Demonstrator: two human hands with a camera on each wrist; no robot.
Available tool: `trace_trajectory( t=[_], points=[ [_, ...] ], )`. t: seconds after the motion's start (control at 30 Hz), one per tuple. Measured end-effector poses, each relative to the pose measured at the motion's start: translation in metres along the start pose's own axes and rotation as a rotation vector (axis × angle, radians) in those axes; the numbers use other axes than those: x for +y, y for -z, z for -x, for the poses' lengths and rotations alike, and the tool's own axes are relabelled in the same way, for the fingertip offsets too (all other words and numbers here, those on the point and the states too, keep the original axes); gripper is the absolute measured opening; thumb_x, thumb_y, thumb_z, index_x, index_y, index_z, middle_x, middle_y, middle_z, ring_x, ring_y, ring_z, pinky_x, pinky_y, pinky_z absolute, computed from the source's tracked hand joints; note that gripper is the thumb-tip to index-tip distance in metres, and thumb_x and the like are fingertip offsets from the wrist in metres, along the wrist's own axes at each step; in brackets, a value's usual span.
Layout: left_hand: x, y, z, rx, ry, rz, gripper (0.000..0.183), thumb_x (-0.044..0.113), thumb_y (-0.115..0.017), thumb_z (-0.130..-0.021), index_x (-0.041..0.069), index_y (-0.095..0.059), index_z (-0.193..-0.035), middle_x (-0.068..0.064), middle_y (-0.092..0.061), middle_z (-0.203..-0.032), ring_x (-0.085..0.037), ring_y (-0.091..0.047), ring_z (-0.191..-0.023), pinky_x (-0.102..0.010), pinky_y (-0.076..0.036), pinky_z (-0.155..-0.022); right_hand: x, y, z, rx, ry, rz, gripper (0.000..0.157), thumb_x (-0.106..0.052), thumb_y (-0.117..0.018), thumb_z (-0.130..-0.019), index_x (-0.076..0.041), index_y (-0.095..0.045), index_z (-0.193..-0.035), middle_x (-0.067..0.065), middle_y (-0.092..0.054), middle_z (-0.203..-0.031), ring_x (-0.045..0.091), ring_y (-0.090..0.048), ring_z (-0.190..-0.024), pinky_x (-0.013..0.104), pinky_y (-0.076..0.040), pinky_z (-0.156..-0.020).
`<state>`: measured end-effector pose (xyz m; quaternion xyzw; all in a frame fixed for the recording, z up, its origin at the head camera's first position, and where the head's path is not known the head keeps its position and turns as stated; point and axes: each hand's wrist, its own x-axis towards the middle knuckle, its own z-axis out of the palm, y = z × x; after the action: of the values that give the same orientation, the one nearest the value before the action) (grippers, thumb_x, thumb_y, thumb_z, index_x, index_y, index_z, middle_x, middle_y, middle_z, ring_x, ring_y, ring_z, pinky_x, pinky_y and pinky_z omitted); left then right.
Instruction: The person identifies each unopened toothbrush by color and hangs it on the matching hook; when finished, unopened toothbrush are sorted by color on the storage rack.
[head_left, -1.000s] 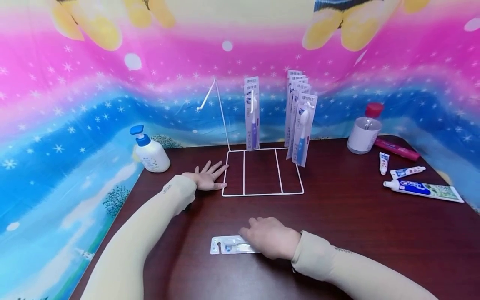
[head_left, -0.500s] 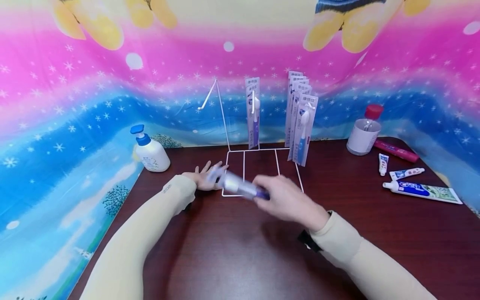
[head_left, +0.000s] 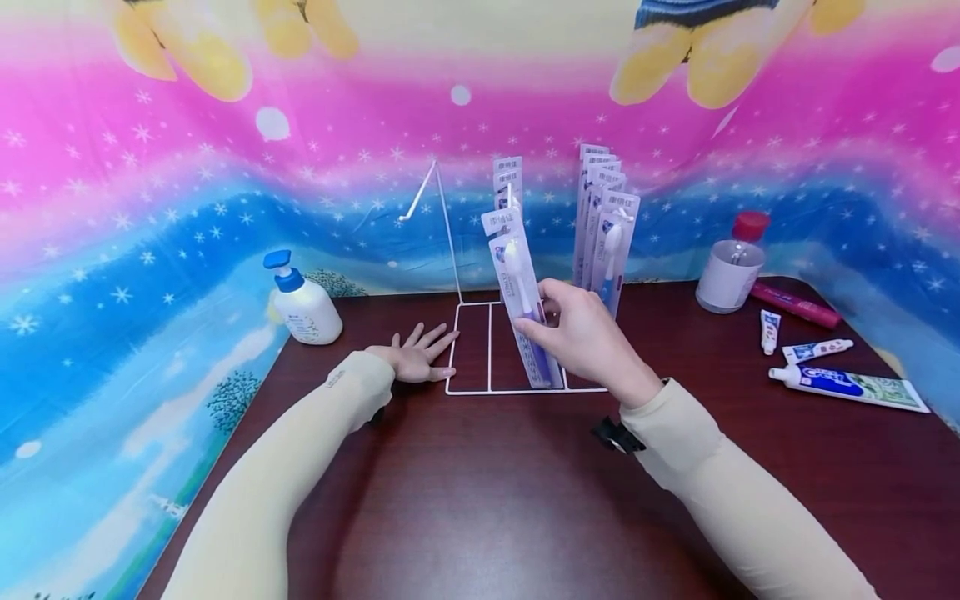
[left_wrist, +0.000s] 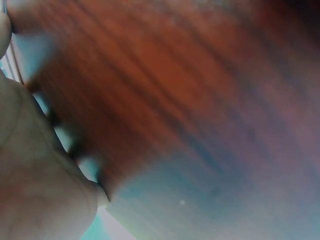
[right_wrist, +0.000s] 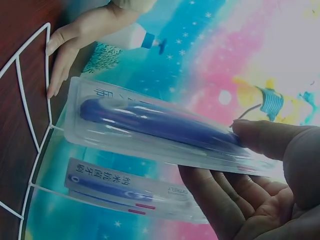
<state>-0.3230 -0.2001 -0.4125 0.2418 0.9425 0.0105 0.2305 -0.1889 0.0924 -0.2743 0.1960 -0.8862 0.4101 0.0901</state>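
Note:
My right hand [head_left: 581, 333] pinches a packaged purple toothbrush [head_left: 522, 296] between thumb and fingers. The pack stands nearly upright, its top near the tip of the middle hook of a white wire rack [head_left: 489, 350]. Behind it, purple toothbrush packs [head_left: 506, 179] hang on that middle hook; the right wrist view shows a hanging pack [right_wrist: 110, 187] below the held toothbrush [right_wrist: 160, 125]. Several packs with blue brushes [head_left: 611, 242] fill the right hook, while the left hook [head_left: 417, 190] carries nothing. With fingers spread, my left hand [head_left: 416, 357] lies flat on the table, touching the rack base's left side.
At the back left stands a white pump bottle [head_left: 306, 308]. To the right are a red-capped clear jar [head_left: 731, 271], a pink tube [head_left: 797, 304], two small toothpaste tubes [head_left: 770, 331] and a large toothpaste tube [head_left: 851, 387]. A patterned cloth [head_left: 360, 108] hangs behind the table.
My right hand has lifted the toothbrush pack from the front of the table, carried it up to the rack's middle hook and turned it upright. The left hand has stayed in place.

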Motion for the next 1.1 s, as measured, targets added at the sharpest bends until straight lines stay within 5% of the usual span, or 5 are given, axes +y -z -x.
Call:
trace_trajectory(
  t=[0.27,0.6,1.1],
  points=[
    [-0.002,0.0,0.0,0.023,-0.037,0.053,0.079,0.069,-0.033,-0.086,0.036,0.005,-0.147,0.002,0.011,-0.153,-0.035,0.015,-0.136,-0.065,0.004,-0.098,0.009,-0.005,-0.016,0.016,-0.04,-0.017,0.031,-0.027,-0.067,-0.085,-0.01,-0.057,-0.109,0.006,-0.067,-0.094,0.014,-0.065,-0.073,0.034,-0.053,-0.061],
    [0.004,0.004,0.006,0.008,-0.02,0.012,0.078,0.066,-0.032,-0.088,0.031,0.004,-0.148,0.0,0.009,-0.153,-0.034,0.012,-0.137,-0.064,0.001,-0.1,0.031,-0.021,-0.061,0.096,-0.109,0.054,0.031,-0.031,-0.063,-0.088,-0.011,-0.055,-0.11,0.007,-0.064,-0.097,0.016,-0.063,-0.077,0.037,-0.052,-0.065],
    [0.004,0.0,0.003,0.009,-0.008,-0.01,0.078,0.067,-0.029,-0.088,0.032,0.006,-0.148,0.0,0.01,-0.153,-0.034,0.012,-0.136,-0.064,0.001,-0.1,0.045,-0.028,-0.088,0.053,-0.168,-0.017,0.039,-0.033,-0.063,-0.087,-0.01,-0.055,-0.117,0.008,-0.062,-0.103,0.019,-0.062,-0.086,0.039,-0.051,-0.072]
  ],
)
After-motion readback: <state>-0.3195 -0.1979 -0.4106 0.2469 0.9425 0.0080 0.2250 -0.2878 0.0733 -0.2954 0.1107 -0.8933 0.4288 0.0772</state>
